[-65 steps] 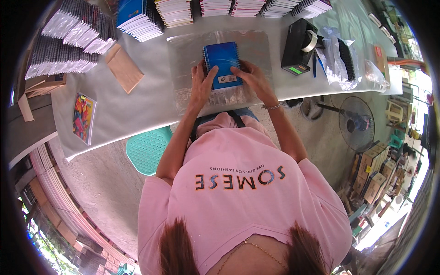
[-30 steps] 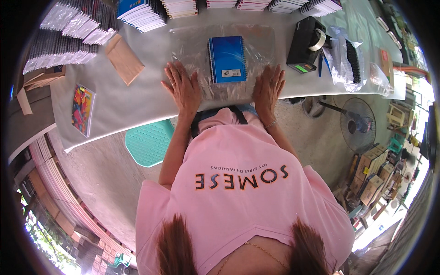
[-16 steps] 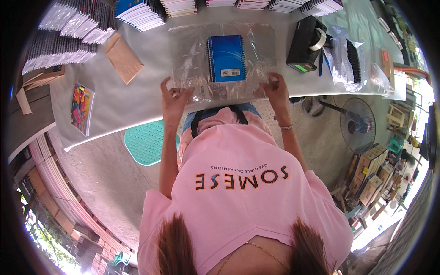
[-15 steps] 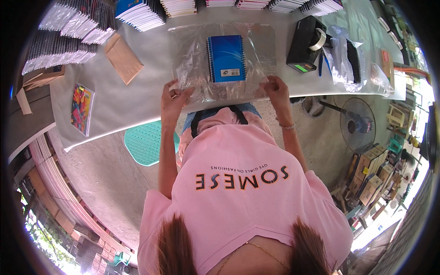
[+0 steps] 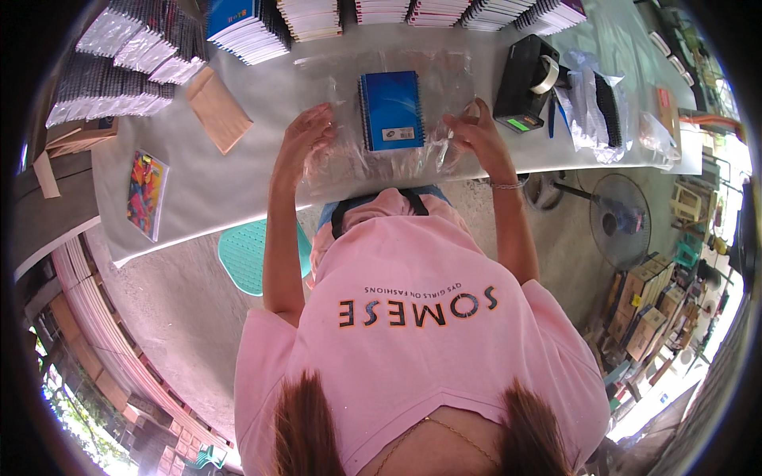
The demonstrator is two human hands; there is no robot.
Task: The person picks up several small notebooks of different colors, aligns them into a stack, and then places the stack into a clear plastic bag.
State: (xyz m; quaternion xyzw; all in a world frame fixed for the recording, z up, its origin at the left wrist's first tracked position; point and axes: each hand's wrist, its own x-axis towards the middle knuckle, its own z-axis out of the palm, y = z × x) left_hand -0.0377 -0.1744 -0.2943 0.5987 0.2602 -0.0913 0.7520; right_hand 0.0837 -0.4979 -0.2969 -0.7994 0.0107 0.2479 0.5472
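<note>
A blue spiral notebook (image 5: 392, 107) lies on a sheet of clear plastic film (image 5: 341, 166) on the table in front of me. The notebook has wire along its sides and a white label near its lower edge. At the film's left side, my left hand (image 5: 307, 136) is closed, its curled fingers gripping the plastic. On the opposite side my right hand (image 5: 479, 136) pinches the film between thumb and fingers. Neither hand touches the notebook.
Stacked notebooks (image 5: 244, 32) line the far edge. To the left lie a brown envelope (image 5: 217, 111) and a colourful booklet (image 5: 146, 194). A black tape dispenser (image 5: 520, 91) and plastic-wrapped spiral stock (image 5: 591, 107) stand right. Beyond the table are a fan (image 5: 619, 218) and a green stool (image 5: 258, 254).
Both hands have moved forward along the film's sides, toward the far edge. The notebook appears slightly lower in view, as does the rest of the table.
</note>
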